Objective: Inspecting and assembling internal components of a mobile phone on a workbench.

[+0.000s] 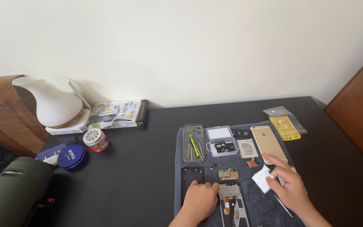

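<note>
My left hand [199, 201] rests with curled fingers on the grey mat [177, 176], touching the left edge of an opened phone frame [233, 204] and covering part of a black phone back cover [190, 176]. My right hand [288, 185] pinches a small white wipe [260, 179] between thumb and fingers, just right of the frame. A small green circuit board [228, 173] lies above the frame. A gold phone [268, 143] lies beyond my right hand.
On the mat: a clear phone case holding screwdrivers [193, 143], a small clear parts box [221, 141], a flat battery [247, 148], a thin metal tool [283, 205]. A yellow packet [285, 125] lies right. Left: white diffuser [57, 105], blue tin [71, 156], red-lidded jar [96, 139], green speaker [9, 193].
</note>
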